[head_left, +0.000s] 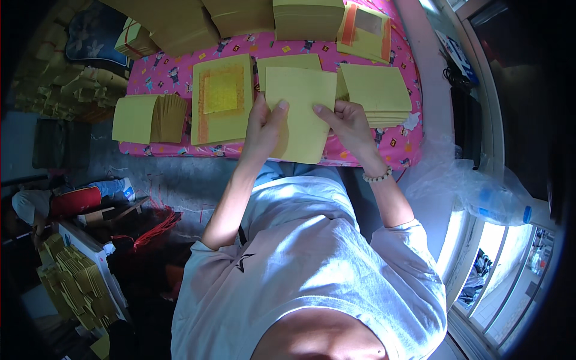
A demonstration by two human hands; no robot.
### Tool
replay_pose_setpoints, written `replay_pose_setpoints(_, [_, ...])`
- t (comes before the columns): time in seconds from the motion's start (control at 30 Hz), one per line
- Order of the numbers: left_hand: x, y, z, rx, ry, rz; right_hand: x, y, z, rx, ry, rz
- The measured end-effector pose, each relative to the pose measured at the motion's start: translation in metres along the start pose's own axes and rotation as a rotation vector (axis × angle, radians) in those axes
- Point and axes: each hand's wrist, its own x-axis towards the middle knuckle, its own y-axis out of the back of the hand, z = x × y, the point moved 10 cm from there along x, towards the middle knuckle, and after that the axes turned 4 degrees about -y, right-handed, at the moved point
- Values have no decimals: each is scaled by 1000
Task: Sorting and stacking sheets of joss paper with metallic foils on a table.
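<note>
I hold a plain yellow paper sheet [302, 114] upright in front of me over the near edge of the pink patterned table [168, 75]. My left hand [263, 127] grips its left edge with the thumb on the face. My right hand [348, 125], with a bead bracelet at the wrist, grips its right edge, index finger on the sheet. Behind the held sheet lies another yellow sheet [288, 61]. A stack of yellow sheets [377, 91] sits just right of my right hand. A sheet with a gold square in its middle [222, 96] lies left of my left hand.
A folded yellow stack [147, 117] lies at the table's left end. Tall yellow paper stacks [306, 18] and an orange-trimmed sheet [365, 33] line the far edge. Folded paper piles [66, 90] sit at left, red strings [157, 228] on the floor, a plastic bag [480, 189] at right.
</note>
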Motion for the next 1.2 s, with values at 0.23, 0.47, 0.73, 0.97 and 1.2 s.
replay_pose_setpoints(0.23, [7, 0, -3, 27, 59, -1, -2, -2, 16, -45, -26, -43])
replay_pose_setpoints(0.47, [8, 0, -5, 50, 38, 21, -5, -9, 22, -30, -65, -91])
replay_pose_setpoints(0.73, [7, 8, -4, 62, -17, 72, -13, -9, 33, -91, -167, -120])
replay_pose_setpoints(0.97, [9, 17, 2, 43, -108, 163, -18, -8, 63, -52, -162, -141])
replay_pose_setpoints(1.2, [5, 5, 7, 90, -40, 40, -16, -1, 36, 63, -101, -57])
